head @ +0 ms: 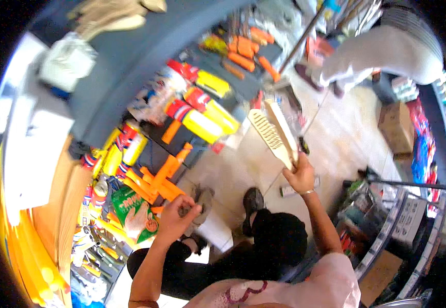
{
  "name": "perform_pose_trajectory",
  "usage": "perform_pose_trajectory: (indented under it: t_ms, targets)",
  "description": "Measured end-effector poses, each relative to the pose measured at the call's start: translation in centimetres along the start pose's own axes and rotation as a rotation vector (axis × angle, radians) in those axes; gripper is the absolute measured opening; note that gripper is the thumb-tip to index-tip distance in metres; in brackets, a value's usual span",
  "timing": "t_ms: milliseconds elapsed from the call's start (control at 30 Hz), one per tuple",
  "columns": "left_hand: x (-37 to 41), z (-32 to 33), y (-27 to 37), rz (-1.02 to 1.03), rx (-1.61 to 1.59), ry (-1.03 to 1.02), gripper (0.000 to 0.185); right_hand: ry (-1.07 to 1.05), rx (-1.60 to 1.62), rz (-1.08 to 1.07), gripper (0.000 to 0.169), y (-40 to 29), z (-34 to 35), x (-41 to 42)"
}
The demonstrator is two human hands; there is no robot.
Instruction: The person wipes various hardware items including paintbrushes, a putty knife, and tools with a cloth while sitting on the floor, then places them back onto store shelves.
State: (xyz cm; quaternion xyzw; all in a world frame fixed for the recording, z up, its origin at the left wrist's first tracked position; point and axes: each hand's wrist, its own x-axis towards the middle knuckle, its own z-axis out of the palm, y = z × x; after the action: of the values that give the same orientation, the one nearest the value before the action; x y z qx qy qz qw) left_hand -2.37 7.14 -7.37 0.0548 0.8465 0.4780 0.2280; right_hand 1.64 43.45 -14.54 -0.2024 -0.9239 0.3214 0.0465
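Note:
My right hand grips the handle ends of two cream-coloured paddle-like tools, held out over the tiled floor. One tool has rows of small dark slots or dots across its broad end; the other lies alongside it and shows a plain edge. My left hand is raised in front of my left knee, its fingers curled towards the thumb. Blur hides whether anything small is between them. Beside this hand are a green printed bag and a pile of orange-handled tools.
Yellow-and-red cylindrical packages lie along a grey shelf. More orange-handled items sit farther back. A person's light trousers show at upper right. A cardboard box and metal-edged shelving stand on the right.

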Motion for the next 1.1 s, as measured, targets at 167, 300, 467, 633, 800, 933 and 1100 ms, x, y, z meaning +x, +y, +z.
perform_pose_trajectory:
  t_ms: [167,300,467,633,800,933,1100]
  targets:
    - [1.1,0.6,-1.1,0.142,0.024,0.024,0.027,0.269,0.334,-0.246,0.041,-10.8,-11.2,3.5]
    - [1.4,0.2,-1.6,0.22,-0.015,0.069,0.028,0.391,0.182,-0.545,0.043,-21.6,-15.8,7.2]
    - [1.8,-0.4,-1.5,0.255,-0.134,0.083,0.028,0.357,-0.062,-0.65,0.049,-33.7,-17.2,16.1]
    - [2.4,-0.4,-2.0,0.22,-0.159,0.093,0.028,0.354,-0.25,-0.554,0.045,-40.5,-20.5,25.7]
    - [2.0,-2.8,-1.4,0.134,-0.142,0.143,0.029,0.322,-0.47,-0.546,0.047,-39.4,-18.2,34.6]
    - [3.4,-3.0,0.0,0.11,-0.18,0.126,0.029,0.549,-0.622,-0.683,0.05,-38.8,-18.3,38.8]
    - [3.8,-3.9,0.2,0.025,-0.12,0.077,0.029,0.771,-0.402,-0.93,0.038,-36.4,-16.3,36.4]
